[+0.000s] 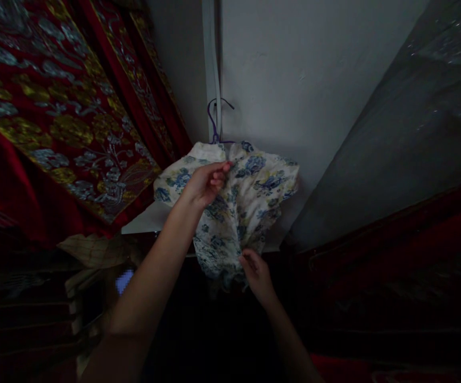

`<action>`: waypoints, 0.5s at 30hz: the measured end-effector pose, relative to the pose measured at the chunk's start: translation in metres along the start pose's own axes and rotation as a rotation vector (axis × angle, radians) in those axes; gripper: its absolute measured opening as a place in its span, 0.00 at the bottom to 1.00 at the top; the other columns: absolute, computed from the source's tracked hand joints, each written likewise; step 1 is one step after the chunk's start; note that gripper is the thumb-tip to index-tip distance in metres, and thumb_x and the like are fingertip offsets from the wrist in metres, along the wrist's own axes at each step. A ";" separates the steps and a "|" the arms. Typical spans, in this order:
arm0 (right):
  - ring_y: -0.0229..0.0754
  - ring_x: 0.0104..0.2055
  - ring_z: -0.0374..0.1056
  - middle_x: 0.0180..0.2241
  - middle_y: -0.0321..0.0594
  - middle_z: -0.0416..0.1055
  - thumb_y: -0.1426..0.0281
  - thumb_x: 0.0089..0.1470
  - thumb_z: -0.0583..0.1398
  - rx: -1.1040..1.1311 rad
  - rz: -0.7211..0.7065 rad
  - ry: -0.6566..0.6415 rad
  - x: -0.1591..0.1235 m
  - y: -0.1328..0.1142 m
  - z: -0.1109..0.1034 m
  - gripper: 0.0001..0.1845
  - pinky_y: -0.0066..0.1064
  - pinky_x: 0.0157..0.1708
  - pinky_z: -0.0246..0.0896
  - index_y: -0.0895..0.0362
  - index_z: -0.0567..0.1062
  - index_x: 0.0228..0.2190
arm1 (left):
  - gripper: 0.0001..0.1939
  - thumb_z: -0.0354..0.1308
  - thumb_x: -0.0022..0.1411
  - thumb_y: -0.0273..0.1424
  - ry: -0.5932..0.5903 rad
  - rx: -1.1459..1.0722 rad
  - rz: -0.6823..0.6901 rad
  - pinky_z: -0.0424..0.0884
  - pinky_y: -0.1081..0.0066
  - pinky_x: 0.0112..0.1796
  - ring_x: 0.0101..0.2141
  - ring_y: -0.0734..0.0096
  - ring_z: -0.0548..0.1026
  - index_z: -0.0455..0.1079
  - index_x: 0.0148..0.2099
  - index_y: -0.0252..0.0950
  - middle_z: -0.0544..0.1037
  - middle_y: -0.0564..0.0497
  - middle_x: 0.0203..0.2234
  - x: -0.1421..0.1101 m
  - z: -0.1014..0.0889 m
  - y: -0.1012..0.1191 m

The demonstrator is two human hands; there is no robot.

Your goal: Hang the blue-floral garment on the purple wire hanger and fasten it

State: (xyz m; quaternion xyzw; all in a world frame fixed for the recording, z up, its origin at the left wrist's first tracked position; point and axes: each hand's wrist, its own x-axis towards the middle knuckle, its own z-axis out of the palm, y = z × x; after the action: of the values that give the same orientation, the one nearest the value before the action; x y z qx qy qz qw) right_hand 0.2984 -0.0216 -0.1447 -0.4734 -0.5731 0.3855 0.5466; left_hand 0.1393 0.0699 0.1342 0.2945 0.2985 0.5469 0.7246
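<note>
While hung, floral garment (250, 197), hem pinched, wall behind

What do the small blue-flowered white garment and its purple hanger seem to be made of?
The blue-flowered white garment: thin woven cloth, likely cotton, matte; it crumples softly where the left hand and right hand grip it. The purple hanger: thin bent wire, probably coated metal, though it could be plastic.

A white cotton garment printed with blue flowers (250, 202) hangs on a thin purple wire hanger (213, 122) against the pale wall (294, 69), with red gold-embroidered fabric (55, 106) to its left.
</note>
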 end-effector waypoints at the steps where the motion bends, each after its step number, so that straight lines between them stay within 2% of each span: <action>1: 0.46 0.34 0.72 0.30 0.40 0.75 0.55 0.56 0.61 -0.005 0.004 0.000 -0.002 0.001 -0.004 0.14 0.34 0.37 0.69 0.54 0.76 0.32 | 0.10 0.52 0.62 0.16 -0.017 0.014 -0.001 0.50 0.89 0.13 0.14 0.91 0.56 0.71 0.31 0.27 0.69 0.56 0.19 -0.001 0.003 0.004; 5: 0.46 0.31 0.73 0.28 0.39 0.75 0.55 0.55 0.62 -0.034 0.020 -0.068 -0.009 0.006 -0.014 0.15 0.34 0.34 0.69 0.54 0.76 0.30 | 0.05 0.58 0.58 0.19 -0.100 0.186 0.084 0.49 0.85 0.14 0.15 0.90 0.57 0.75 0.32 0.26 0.72 0.55 0.20 -0.008 0.003 0.006; 8: 0.46 0.33 0.74 0.29 0.39 0.77 0.56 0.56 0.63 -0.023 -0.007 -0.171 0.009 -0.008 -0.018 0.14 0.35 0.36 0.70 0.54 0.77 0.31 | 0.05 0.65 0.53 0.24 -0.116 0.386 0.239 0.50 0.82 0.16 0.17 0.87 0.60 0.77 0.34 0.28 0.75 0.53 0.23 -0.014 -0.004 0.000; 10: 0.45 0.34 0.74 0.32 0.40 0.77 0.56 0.58 0.61 0.036 -0.051 -0.161 0.034 -0.037 -0.020 0.15 0.36 0.37 0.70 0.54 0.78 0.39 | 0.07 0.67 0.53 0.29 -0.081 0.507 0.332 0.52 0.80 0.17 0.17 0.85 0.61 0.78 0.35 0.30 0.76 0.52 0.23 -0.017 -0.008 -0.004; 12: 0.44 0.35 0.74 0.33 0.39 0.77 0.57 0.60 0.61 0.084 -0.134 -0.125 0.066 -0.079 -0.022 0.18 0.36 0.39 0.70 0.52 0.75 0.49 | 0.08 0.66 0.53 0.32 -0.044 0.594 0.401 0.54 0.79 0.18 0.17 0.84 0.62 0.77 0.34 0.32 0.77 0.52 0.24 -0.020 -0.010 -0.006; 15: 0.42 0.35 0.72 0.35 0.39 0.76 0.59 0.64 0.58 0.079 -0.365 -0.047 0.113 -0.151 -0.022 0.24 0.35 0.40 0.69 0.50 0.68 0.59 | 0.09 0.66 0.53 0.34 -0.037 0.674 0.437 0.56 0.77 0.19 0.18 0.82 0.63 0.76 0.33 0.33 0.76 0.53 0.23 -0.023 -0.011 -0.008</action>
State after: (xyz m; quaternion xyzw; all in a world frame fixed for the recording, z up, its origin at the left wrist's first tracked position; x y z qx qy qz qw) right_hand 0.3067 0.0469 0.0320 -0.3305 -0.6465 0.3130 0.6122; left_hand 0.1310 0.0473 0.1239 0.5821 0.3785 0.5542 0.4591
